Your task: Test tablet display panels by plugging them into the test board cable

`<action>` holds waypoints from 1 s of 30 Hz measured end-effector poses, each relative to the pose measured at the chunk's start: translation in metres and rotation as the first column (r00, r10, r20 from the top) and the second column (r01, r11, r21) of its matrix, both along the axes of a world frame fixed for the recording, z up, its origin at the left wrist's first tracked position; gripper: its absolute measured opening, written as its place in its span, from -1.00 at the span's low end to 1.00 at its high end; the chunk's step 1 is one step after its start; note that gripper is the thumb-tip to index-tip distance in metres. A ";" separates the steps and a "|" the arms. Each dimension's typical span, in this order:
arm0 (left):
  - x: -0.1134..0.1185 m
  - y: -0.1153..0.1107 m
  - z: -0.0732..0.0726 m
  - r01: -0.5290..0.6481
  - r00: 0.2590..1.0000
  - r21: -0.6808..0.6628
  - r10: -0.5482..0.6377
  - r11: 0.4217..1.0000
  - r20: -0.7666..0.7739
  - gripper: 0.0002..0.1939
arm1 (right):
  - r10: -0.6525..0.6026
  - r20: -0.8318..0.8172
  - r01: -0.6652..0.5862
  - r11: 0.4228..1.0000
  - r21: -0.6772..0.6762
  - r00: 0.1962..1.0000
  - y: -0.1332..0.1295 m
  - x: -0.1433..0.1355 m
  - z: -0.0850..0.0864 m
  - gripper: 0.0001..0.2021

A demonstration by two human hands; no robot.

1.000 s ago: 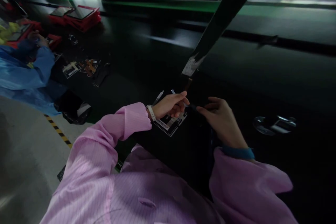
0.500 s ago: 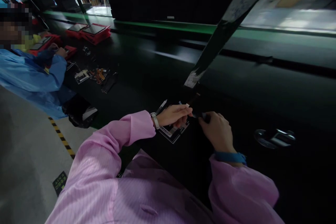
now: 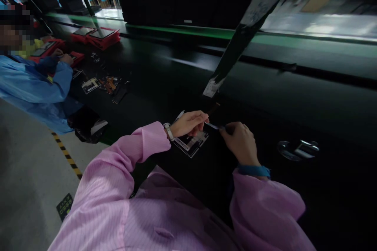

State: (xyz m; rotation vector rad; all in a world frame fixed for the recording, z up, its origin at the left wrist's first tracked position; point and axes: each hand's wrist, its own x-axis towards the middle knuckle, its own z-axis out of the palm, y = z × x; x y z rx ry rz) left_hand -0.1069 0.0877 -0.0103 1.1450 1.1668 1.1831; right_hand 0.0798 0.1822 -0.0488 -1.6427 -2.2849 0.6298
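Observation:
My left hand (image 3: pixel 191 122), with a white watch on its wrist, is pinched closed on a dark brown ribbon cable (image 3: pixel 214 109) that sticks out past the fingertips. A thin pale strip (image 3: pixel 212 126) runs from those fingertips to my right hand (image 3: pixel 240 141). The right fingers are closed on the strip's other end; whether it is a tool or a film I cannot tell. Under the left hand lies a flat dark panel (image 3: pixel 191 147) with pale label markings. A white pen-like stick (image 3: pixel 180 115) pokes out behind the left wrist.
A shiny clear-and-metal object (image 3: pixel 299 150) lies to the right on the black table (image 3: pixel 324 204). A slanted post (image 3: pixel 232 55) rises ahead. At left, a co-worker in a blue smock (image 3: pixel 32 82) sits near loose parts (image 3: pixel 108 85) and red trays (image 3: pixel 103 38).
The view has shifted slightly. The pale strip between my hands now shows more plainly, and my hands stay close together over the panel.

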 end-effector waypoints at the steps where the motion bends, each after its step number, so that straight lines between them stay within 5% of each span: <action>1: 0.001 0.000 0.002 -0.005 1.000 0.000 0.005 1.000 -0.022 -0.65 | -0.016 -0.045 0.016 1.000 -0.002 0.999 0.003 0.001 -0.004 -0.70; 4: -0.003 -0.005 0.013 -0.104 0.953 -0.039 0.088 0.994 -0.289 -0.64 | -0.054 -0.161 0.053 0.999 -0.014 0.986 0.010 0.004 -0.012 -0.69; 7: -0.032 -0.018 0.030 -0.355 0.725 -0.033 0.253 0.934 -0.640 -0.71 | -0.038 -0.191 0.036 0.999 -0.013 0.981 0.011 0.005 -0.014 -0.66; 10: -0.088 -0.041 0.043 -0.654 0.389 0.035 0.376 0.755 -0.841 -0.62 | 0.037 -0.161 -0.038 0.999 -0.006 0.986 0.005 0.002 -0.010 -0.57; 12: -0.129 -0.057 0.043 -0.802 0.196 0.058 0.353 0.595 -0.915 -0.51 | 0.065 -0.136 -0.069 0.997 -0.023 0.989 0.000 -0.001 -0.005 -0.55; 14: -0.163 -0.071 0.036 -0.874 0.095 0.055 0.281 0.482 -0.955 -0.48 | 0.062 -0.135 -0.070 0.996 -0.057 0.989 -0.003 -0.005 0.000 -0.62; 16: -0.184 -0.082 0.026 -0.897 0.054 0.050 0.221 0.439 -0.974 -0.50 | 0.047 -0.161 -0.062 0.994 -0.085 0.986 -0.004 -0.008 0.004 -0.71; 21: -0.200 -0.095 0.007 -0.879 -0.019 0.103 0.182 0.465 -0.983 -0.42 | -0.003 -0.312 -0.038 0.991 -0.126 0.950 0.003 -0.011 0.010 -0.78; 30: -0.181 -0.113 0.005 -0.794 -0.066 0.235 0.304 0.561 -0.950 -0.36 | -0.104 -0.640 -0.097 0.958 -0.271 0.762 0.025 -0.004 0.023 -0.74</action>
